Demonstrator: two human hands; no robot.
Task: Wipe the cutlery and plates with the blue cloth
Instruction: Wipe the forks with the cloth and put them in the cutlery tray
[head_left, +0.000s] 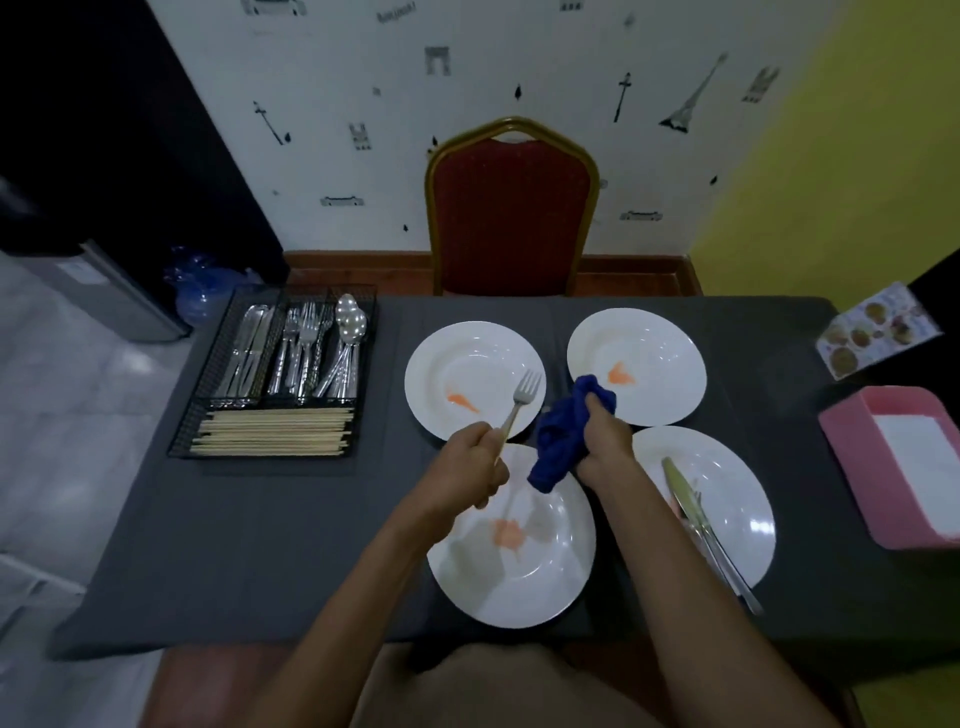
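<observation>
Cloth (565, 432) in right hand (607, 442), beside fork (523, 397)

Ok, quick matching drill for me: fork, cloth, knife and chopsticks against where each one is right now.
Things:
1. fork
2. cloth
3. knife
4. chopsticks

Places:
A. in the tray
B. gripped in the right hand
C. lying on the near right plate
D. gripped in the left hand

Pairs: 1-D, 2-B, 3-C, 4-A
</observation>
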